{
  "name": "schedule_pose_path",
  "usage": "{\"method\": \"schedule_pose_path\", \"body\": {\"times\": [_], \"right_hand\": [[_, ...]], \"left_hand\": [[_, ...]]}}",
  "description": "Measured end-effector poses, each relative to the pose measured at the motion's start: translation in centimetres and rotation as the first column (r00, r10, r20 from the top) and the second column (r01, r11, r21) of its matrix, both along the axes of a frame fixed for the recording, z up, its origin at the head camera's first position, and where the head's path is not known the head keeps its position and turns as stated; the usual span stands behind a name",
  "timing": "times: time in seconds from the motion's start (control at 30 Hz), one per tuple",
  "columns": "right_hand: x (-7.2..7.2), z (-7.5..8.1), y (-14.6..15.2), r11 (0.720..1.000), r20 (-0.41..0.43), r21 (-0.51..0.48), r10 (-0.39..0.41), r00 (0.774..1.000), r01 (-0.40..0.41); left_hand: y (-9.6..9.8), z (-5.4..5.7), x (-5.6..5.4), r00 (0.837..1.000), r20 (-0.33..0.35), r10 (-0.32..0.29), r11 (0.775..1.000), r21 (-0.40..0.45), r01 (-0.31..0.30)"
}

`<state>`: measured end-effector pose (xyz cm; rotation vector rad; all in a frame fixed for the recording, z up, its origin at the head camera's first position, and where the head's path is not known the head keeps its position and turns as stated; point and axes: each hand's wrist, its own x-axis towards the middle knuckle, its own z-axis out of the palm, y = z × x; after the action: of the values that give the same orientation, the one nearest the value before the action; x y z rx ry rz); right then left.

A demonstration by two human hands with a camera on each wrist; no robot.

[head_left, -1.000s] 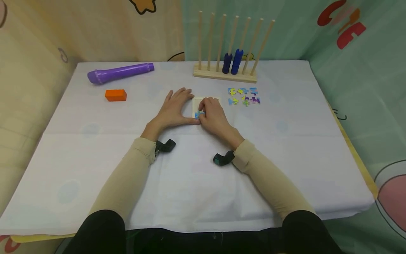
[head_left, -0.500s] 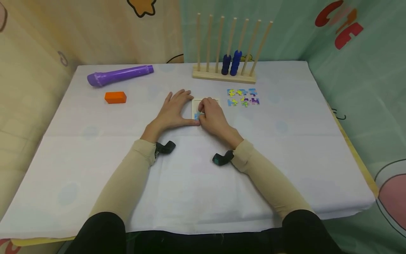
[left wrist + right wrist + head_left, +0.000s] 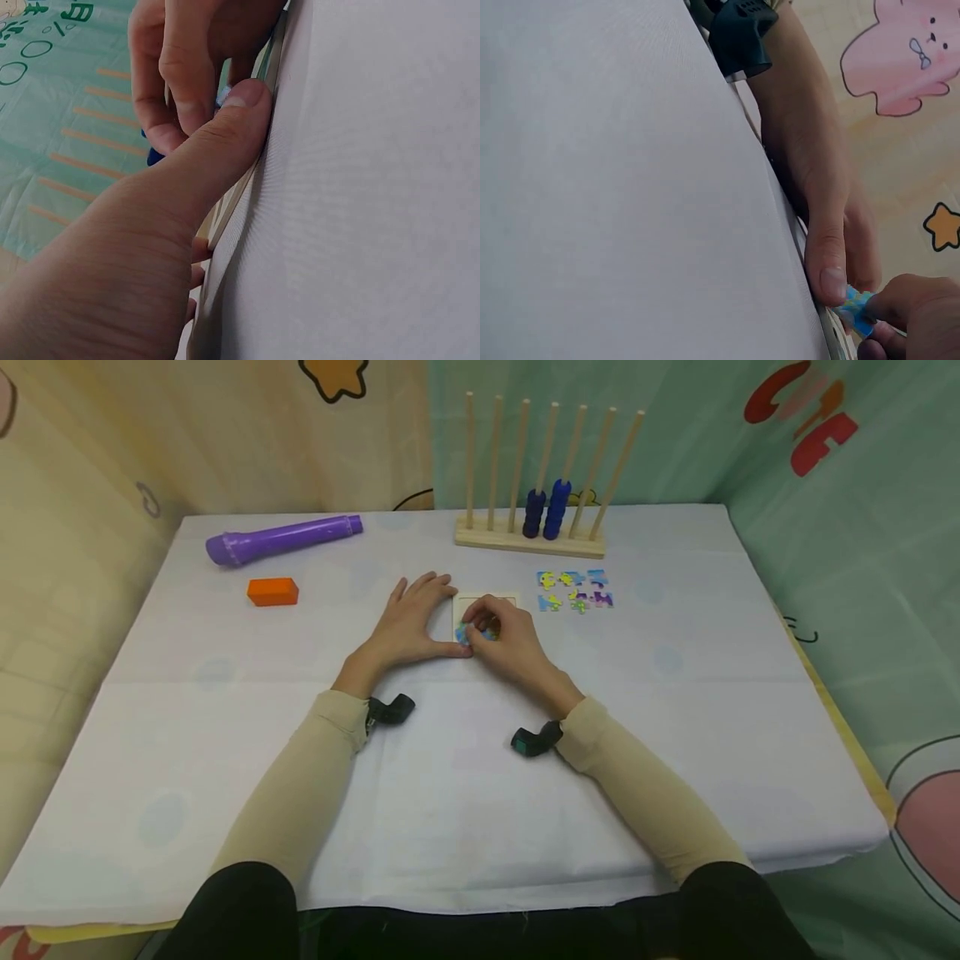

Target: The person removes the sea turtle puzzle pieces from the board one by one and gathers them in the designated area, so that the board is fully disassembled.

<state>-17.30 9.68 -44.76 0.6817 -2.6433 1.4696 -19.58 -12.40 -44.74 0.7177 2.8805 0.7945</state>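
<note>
A small wooden puzzle tray (image 3: 456,610) lies in front of me in the head view, partly covered by my hands. My left hand (image 3: 405,625) is spread along the tray's left side, its straight thumb resting at the near edge. Over the tray, my right hand (image 3: 513,639) pinches a blue and yellow puzzle piece (image 3: 859,309) between thumb and fingers. That piece looks tilted in the right wrist view, close to the left thumb (image 3: 831,277). Another bit of blue shows under the right fingers, but its outline is hidden.
Several loose puzzle pieces (image 3: 547,580) lie right of the tray. Behind stands a wooden peg rack (image 3: 480,534) with dark blue beads (image 3: 557,510) on two pegs. A purple microphone-shaped toy (image 3: 285,539) and an orange block (image 3: 273,592) sit at the back left.
The right hand has shifted slightly right and its fingers have lifted and opened out from the tray, with the pinched blue piece now tilted. The left hand has stayed put.
</note>
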Motion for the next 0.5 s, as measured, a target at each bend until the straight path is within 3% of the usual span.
{"method": "schedule_pose_path", "body": {"times": [0.27, 0.5], "right_hand": [[0.8, -0.1, 2.6, 0.986, -0.005, -0.116, -0.120, 0.993, 0.118], [1.0, 0.1, 6.0, 0.961, 0.046, -0.117, -0.247, 0.968, 0.251]], "left_hand": [[0.1, -0.2, -0.1, 1.000, 0.005, 0.013, 1.000, -0.011, -0.013], [0.1, -0.2, -0.1, 1.000, 0.011, 0.017, 0.999, -0.029, -0.016]]}}
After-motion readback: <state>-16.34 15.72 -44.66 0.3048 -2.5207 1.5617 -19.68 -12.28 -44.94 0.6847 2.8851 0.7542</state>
